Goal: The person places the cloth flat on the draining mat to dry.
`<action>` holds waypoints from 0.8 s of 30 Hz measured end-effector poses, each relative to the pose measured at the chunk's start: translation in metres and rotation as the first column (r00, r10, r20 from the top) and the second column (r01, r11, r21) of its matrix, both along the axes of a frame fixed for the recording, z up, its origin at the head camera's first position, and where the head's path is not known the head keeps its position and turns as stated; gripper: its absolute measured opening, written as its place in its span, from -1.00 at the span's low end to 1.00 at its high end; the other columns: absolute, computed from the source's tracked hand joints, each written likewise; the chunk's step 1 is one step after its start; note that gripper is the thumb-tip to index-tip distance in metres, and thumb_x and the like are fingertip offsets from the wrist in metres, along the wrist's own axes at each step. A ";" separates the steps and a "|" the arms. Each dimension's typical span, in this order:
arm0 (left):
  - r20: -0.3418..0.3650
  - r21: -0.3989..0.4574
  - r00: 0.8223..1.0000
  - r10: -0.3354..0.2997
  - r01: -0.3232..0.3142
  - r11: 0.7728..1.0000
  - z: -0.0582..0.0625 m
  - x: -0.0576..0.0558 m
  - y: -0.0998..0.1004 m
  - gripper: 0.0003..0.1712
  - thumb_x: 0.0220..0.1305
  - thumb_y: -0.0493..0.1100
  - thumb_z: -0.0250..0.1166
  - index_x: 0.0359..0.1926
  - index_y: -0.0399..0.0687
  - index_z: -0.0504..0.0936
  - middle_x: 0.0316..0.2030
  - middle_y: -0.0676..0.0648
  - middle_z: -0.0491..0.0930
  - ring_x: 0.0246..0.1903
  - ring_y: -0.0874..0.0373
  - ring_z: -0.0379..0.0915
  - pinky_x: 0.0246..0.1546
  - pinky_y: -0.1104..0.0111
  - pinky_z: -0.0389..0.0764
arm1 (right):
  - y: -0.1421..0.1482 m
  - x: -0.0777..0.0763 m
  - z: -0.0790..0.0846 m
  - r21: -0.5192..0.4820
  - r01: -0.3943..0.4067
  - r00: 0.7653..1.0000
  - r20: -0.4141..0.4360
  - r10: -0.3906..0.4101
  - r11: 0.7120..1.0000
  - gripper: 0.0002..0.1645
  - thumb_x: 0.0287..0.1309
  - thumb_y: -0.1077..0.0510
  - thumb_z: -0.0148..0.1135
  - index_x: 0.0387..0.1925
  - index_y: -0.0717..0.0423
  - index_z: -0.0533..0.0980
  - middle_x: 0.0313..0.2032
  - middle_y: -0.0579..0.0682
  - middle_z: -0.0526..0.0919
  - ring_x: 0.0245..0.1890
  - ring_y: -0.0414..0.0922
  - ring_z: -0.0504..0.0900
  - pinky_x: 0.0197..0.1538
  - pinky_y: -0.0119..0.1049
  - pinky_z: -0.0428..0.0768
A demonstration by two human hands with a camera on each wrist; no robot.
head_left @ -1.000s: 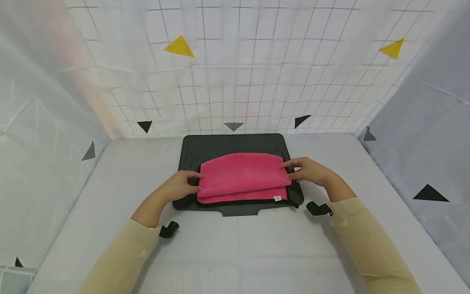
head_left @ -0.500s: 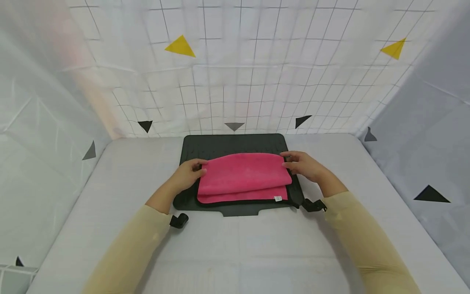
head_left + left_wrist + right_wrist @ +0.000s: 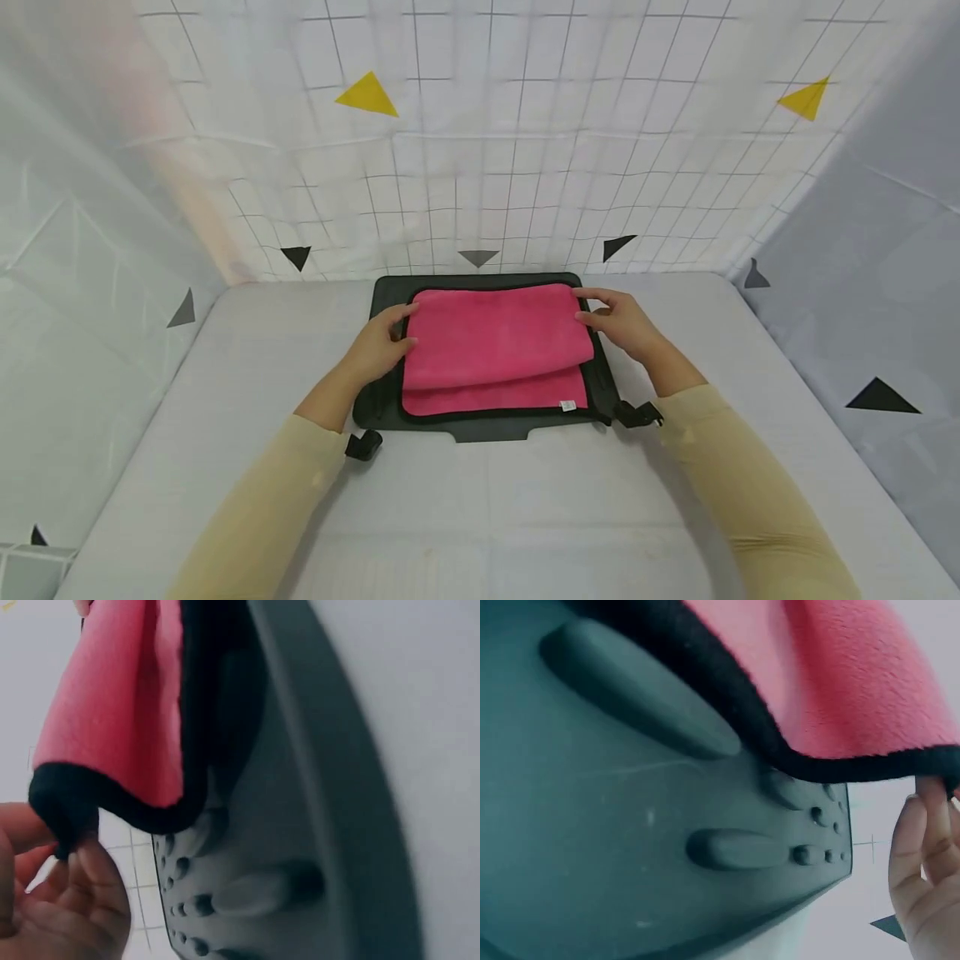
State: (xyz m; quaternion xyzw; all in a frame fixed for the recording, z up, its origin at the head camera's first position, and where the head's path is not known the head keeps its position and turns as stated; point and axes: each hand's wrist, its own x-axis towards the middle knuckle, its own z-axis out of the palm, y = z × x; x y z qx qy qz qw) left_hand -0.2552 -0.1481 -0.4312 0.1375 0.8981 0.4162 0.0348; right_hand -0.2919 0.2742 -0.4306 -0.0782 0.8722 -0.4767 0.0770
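Pink cloth [image 3: 495, 342] with black trim [image 3: 196, 712] is lying on a dark ridged tray [image 3: 491, 429], which is resting by the far edge of the white tabletop [image 3: 480, 500], about midway between its left and right edges. The left grip [image 3: 375, 346] is clamping on the cloth near its far left corner, with the thumb and fingers pinching the trim. The right grip [image 3: 626, 325] is clamping in the same way near the far right corner. Between these 2 grips the far part is hanging above the raised ridges [image 3: 255, 892], while the near part, with its small white label [image 3: 567, 406], is lying toward the tray's near edge. A fold is crossing the near half and is running a little slanted, higher on the right. For good handling, I am thinking that both grips should be working at 1 height and 1 pace, keeping light outward tension. The pinch should be staying on the trim, so that the upper layer is not dragging the lower 1 and the slant is not growing.
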 end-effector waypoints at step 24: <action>0.095 -0.198 0.995 -0.042 0.060 0.978 0.004 -0.035 0.001 -0.53 0.43 -0.26 0.18 0.32 -0.21 0.50 0.26 -0.25 0.46 0.01 -0.06 0.50 -0.07 0.18 0.56 | -0.008 -0.030 0.005 0.215 -0.134 0.989 0.083 0.118 0.967 -0.48 0.32 0.14 0.29 0.28 0.15 0.51 0.16 0.21 0.55 -0.04 0.03 0.64 0.06 -0.10 0.60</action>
